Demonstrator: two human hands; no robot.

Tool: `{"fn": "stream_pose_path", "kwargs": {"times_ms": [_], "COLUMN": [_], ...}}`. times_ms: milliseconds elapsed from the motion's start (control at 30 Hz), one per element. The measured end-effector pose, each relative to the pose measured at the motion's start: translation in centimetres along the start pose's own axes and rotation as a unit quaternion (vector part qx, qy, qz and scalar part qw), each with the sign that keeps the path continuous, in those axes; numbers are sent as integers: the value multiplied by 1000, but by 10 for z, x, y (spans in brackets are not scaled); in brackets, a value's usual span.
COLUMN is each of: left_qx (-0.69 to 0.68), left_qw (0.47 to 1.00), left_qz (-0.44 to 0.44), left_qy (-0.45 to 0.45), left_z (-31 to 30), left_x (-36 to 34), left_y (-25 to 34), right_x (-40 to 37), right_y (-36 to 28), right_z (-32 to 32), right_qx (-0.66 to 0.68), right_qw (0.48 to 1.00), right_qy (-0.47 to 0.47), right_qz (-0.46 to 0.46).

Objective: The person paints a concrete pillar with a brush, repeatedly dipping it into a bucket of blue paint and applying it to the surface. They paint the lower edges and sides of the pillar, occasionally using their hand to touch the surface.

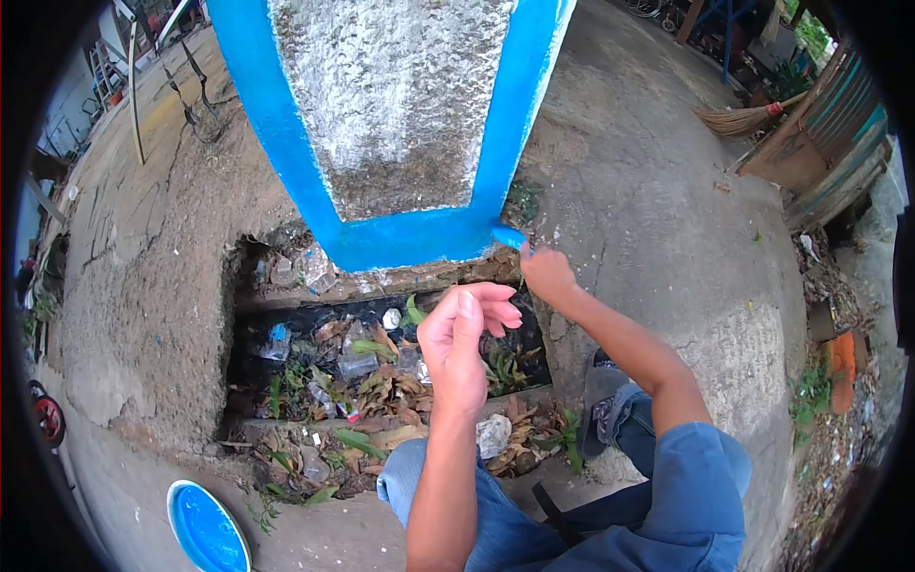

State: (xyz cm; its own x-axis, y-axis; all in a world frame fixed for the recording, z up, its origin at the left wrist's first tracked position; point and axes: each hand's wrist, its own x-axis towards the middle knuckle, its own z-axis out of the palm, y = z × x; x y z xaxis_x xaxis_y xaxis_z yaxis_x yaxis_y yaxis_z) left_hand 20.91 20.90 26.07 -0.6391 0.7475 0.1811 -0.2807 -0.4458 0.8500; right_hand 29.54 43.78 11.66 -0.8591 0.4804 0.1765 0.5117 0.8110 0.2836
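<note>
My right hand [546, 274] is closed around a blue-coated paintbrush [509, 235]. The brush tip touches the lower right corner of a pillar [400, 243], whose rough whitish face [391, 105] has a bright blue painted border. In front of the pillar, over a litter-filled pit, my left hand [462, 334] hangs in the air with its fingers loosely bent and apart, holding nothing. A round container of blue paint [207, 529] stands on the ground at the lower left, away from both hands.
Below the pillar lies a rectangular pit [324, 357] with dry leaves, plastic cups and other rubbish. Cracked concrete [658, 191] surrounds it. A straw broom [748, 116] lies at the upper right by a wooden gate [810, 133]. An orange brick [842, 372] is at the right.
</note>
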Motion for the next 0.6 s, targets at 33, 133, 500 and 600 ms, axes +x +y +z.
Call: {"fn": "stream_pose_path", "kwargs": {"times_ms": [33, 133, 500, 600], "left_qx": [18, 14, -38, -50], "left_qw": [1000, 1000, 999, 999], "left_qz": [-2, 2, 4, 1], "left_qy": [0, 4, -8, -5], "left_z": [-1, -4, -8, -9], "left_x": [0, 3, 8, 9], "left_y": [1, 1, -7, -6], "right_x": [0, 9, 8, 2], "right_y": [1, 13, 60, 57], "right_z": [-2, -17, -110, -111], "right_qx": [0, -7, -45, -58], "right_qw": [1000, 1000, 976, 972], "right_qy": [-16, -21, 189, 204], "right_qz": [-2, 13, 94, 101]}}
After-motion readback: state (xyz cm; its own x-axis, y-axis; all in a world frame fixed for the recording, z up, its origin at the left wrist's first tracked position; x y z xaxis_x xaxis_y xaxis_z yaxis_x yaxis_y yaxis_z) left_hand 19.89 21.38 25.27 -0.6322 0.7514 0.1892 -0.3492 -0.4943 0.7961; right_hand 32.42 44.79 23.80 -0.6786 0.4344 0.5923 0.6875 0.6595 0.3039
